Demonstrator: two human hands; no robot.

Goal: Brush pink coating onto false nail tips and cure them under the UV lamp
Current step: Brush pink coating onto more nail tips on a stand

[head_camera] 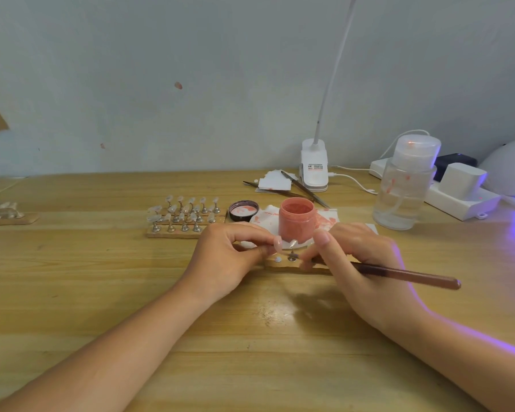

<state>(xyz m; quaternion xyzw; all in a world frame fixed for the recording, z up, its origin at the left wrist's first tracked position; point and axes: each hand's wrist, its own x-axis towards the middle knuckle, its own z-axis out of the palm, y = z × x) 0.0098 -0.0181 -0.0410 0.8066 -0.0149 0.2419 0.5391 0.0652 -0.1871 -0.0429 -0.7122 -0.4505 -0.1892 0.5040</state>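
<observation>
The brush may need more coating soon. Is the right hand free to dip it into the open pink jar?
Probably yes: the right hand holds the brown-handled brush, and the open pink jar stands uncovered just beyond it, nothing between.

The bristle end of the brush [399, 274] is hidden behind the right hand's fingers [321, 237], the nail tip [278, 243] at the left fingers is blurred, and the UV lamp [512, 168] is cut by the right edge.

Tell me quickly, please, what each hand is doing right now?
Left hand: fingers pinch a nail tip.
Right hand: grips the brush.
</observation>
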